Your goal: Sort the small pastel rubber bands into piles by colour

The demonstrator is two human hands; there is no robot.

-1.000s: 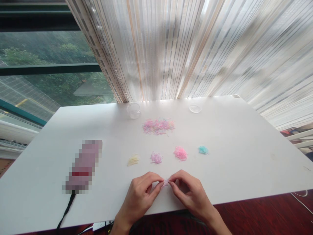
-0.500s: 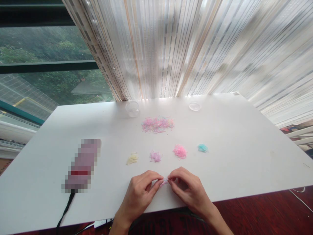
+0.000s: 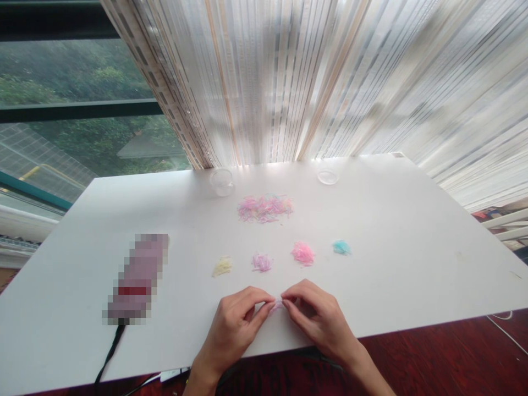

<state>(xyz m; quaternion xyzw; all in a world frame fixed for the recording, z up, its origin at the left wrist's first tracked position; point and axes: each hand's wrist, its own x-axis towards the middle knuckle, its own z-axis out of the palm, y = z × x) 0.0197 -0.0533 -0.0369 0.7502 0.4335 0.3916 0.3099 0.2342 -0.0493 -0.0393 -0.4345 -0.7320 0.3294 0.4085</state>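
Observation:
Close to the table's near edge, my left hand [image 3: 240, 319] and my right hand [image 3: 318, 316] face each other, thumb and forefinger of each pinched together. Thin pinkish-purple strands [image 3: 277, 305] show between the fingertips, gripped from both sides. Just beyond my hands lie small heaps of short strands in a row: a yellow heap [image 3: 223, 266], a purple heap [image 3: 262, 262], a pink heap [image 3: 303, 253] and a turquoise heap [image 3: 341, 247]. Farther back spreads a larger pile of mixed-colour strands [image 3: 264, 208].
A clear plastic cup [image 3: 222, 182] and a clear round lid [image 3: 328, 176] sit at the back of the white table [image 3: 412, 247]. To the left lies a blurred-out purple object [image 3: 138, 278] with a black strap [image 3: 109, 352]. A striped string curtain [image 3: 264, 82] hangs behind.
Both hands keep nearly the same pinch on the strands. The whole view has shifted very slightly; the heaps and the cup have not moved on the table.

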